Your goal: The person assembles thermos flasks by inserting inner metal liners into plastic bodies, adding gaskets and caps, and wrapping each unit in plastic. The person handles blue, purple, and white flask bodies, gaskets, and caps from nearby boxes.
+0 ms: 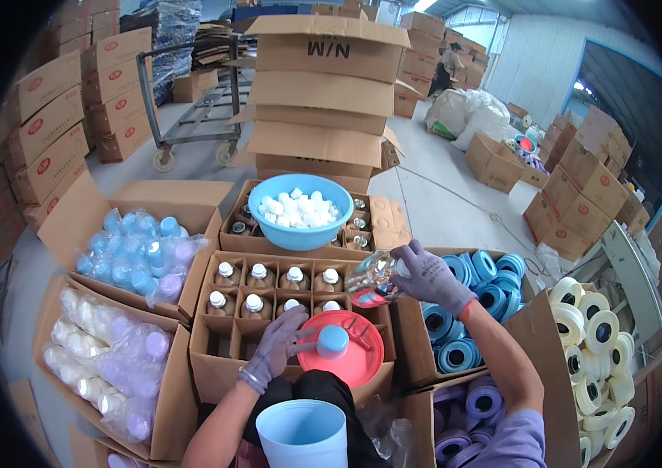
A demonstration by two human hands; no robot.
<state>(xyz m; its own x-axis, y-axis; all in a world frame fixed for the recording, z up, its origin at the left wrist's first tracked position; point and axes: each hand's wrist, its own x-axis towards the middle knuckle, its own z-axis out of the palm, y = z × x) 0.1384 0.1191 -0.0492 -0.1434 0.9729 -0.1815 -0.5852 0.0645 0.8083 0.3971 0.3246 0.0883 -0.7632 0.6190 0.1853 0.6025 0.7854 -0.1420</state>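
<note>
My right hand (430,274), in a grey glove, is closed around the neck end of a clear bottle (374,270). The bottle lies tilted over the right side of a divided carton (221,366). Several bottles with white caps (259,272) stand in its cells. My left hand (275,351), also gloved, has its fingers stretched apart at the left edge of a round red lid-like piece (358,355). A light blue knob or cap (332,342) sits on that piece, close to my left fingertips; whether they touch it I cannot tell.
A blue basin (299,234) of white caps rests on a carton behind. Cartons of bagged blue, white and purple caps (132,265) stand left; blue (492,299), purple and cream ring-shaped parts (602,331) lie right. A light blue bucket (301,437) is nearest me. A trolley (198,117) stands behind.
</note>
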